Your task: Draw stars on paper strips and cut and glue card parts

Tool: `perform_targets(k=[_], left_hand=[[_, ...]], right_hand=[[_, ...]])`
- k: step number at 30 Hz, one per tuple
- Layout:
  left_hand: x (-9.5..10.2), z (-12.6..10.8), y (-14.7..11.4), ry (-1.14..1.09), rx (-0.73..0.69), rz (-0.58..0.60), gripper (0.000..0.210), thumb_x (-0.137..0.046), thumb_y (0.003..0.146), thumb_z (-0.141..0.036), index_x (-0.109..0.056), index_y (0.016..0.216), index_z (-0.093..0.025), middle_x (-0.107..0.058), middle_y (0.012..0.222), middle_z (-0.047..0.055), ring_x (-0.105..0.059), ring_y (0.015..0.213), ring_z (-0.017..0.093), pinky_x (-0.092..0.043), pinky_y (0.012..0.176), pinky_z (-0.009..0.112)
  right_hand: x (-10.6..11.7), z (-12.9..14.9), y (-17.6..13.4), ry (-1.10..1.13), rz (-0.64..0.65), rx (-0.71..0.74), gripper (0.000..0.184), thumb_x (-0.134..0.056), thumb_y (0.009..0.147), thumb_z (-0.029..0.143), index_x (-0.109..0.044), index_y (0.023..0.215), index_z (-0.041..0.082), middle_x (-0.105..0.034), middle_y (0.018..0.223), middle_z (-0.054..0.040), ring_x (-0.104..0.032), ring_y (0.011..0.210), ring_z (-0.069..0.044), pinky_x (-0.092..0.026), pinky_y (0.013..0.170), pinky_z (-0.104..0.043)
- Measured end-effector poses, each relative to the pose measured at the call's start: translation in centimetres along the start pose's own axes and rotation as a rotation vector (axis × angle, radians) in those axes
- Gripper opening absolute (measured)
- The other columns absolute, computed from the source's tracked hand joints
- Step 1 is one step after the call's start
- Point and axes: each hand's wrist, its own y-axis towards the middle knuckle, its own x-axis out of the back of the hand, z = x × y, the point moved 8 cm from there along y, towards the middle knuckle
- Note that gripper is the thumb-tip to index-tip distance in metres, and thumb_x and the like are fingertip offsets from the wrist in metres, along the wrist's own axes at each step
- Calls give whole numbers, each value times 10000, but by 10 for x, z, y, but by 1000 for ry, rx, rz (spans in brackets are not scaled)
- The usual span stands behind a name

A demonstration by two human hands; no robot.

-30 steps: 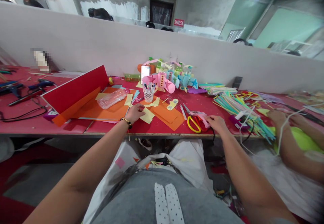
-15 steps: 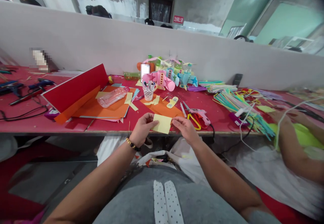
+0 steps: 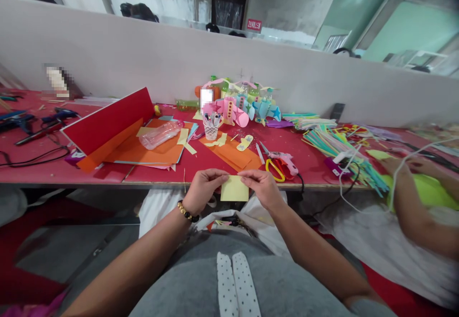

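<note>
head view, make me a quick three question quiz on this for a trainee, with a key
1. What do the left hand and right hand both hold?
A) scissors
B) yellow paper
C) pen cup

2. True or false: the beaded bracelet is on the person's left wrist.

3. Fill in: the clear pinkish bottle lies on its side over a large sheet coloured ____.

Key: 1 B; 2 true; 3 orange.

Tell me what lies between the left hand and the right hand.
In the head view, a pale yellow paper spans the gap, pinched along its upper edge by the left hand and the right hand.
</note>
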Motion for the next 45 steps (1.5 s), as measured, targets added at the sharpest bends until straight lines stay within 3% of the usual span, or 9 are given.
perform_targets(k=[10, 24, 32, 38, 42, 45], left_hand=[[-8, -2, -9, 41, 104, 37, 358, -717, 728, -470, -734, 820, -124, -635, 657, 33, -502, 533, 79, -418, 498, 184], [-17, -6, -16, -34, 178, 101, 363, -778, 654, -455, -753, 814, -130, -696, 712, 55, -552, 546, 95, -451, 523, 201], [-13, -8, -16, 7, 161, 70, 363, -788, 638, -431, -766, 851, -138, -734, 804, 81, -619, 660, 143, -487, 589, 227], [-12, -12, -15, 65, 107, 59, 339, -766, 655, -434, -766, 820, -137, -728, 761, 75, -599, 606, 136, -457, 530, 219], [-11, -15, -15, 121, 62, 49, 318, -747, 679, -421, -765, 820, -137, -728, 755, 73, -603, 608, 141, -460, 540, 224], [-11, -18, -16, 203, 13, 59, 310, -720, 715, -411, -766, 858, -139, -736, 792, 78, -622, 654, 158, -473, 582, 234]], right_hand=[[0, 37, -13, -221, 18, 255, 144, -648, 806, 196, -766, 887, 214, -761, 864, -40, -700, 791, -173, -545, 733, -261], [-5, 47, -21, -313, 94, 414, 193, -625, 837, 147, -759, 932, 247, -747, 853, -34, -685, 776, -150, -517, 716, -251], [-3, 48, -23, -286, 92, 350, 161, -645, 819, 173, -762, 916, 227, -748, 838, -37, -684, 755, -151, -523, 697, -247], [-1, 40, -19, -197, 64, 208, 135, -686, 780, 248, -769, 880, 211, -756, 842, -49, -692, 762, -179, -540, 687, -269], [0, 37, -15, -206, 29, 119, 184, -696, 768, 322, -769, 873, 190, -757, 816, -57, -686, 741, -187, -533, 663, -271], [-5, 34, -13, -242, 75, 80, 243, -682, 782, 379, -765, 849, 161, -744, 759, -53, -653, 673, -164, -497, 602, -245]])
